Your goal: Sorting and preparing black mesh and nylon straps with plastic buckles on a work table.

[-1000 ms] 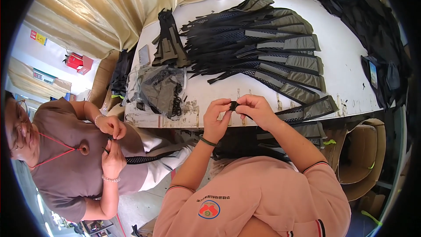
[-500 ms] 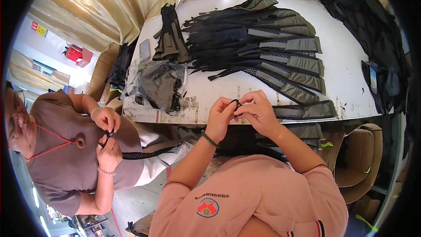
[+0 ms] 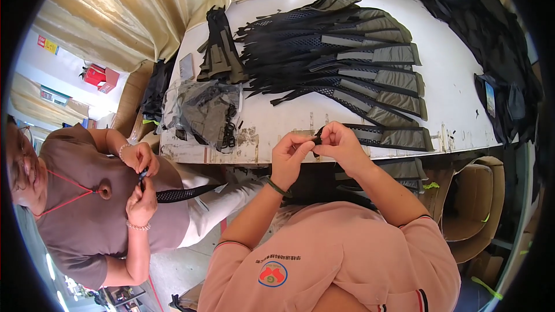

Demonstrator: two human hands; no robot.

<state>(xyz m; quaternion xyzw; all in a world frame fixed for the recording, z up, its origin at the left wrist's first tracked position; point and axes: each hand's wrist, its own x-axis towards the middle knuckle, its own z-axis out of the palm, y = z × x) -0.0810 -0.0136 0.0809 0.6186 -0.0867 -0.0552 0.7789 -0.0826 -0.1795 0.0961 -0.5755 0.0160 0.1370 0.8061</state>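
My left hand (image 3: 290, 155) and my right hand (image 3: 344, 147) meet just above the table's front edge. Between their fingertips they pinch a small black strap end (image 3: 317, 140), its details mostly covered by the fingers. Just beyond my right hand lies a black and grey mesh shoulder strap (image 3: 402, 138); whether the held end belongs to it, I cannot tell. Behind my hands, a fanned pile of similar black and grey mesh straps (image 3: 352, 55) spreads over the white table (image 3: 451, 89).
On the left a co-worker (image 3: 110, 196) handles a small dark piece on a black mesh strap (image 3: 182, 194). A clear plastic bag of grey pieces (image 3: 202, 112), a phone (image 3: 186, 67) and a bundle of straps (image 3: 222, 52) are at the table's left. Black fabric (image 3: 483, 40) and cardboard boxes (image 3: 474, 202) are right.
The black loop that showed between my fingertips is now largely covered as the fingers close around it. My right hand has shifted slightly; both hands keep their pinch.
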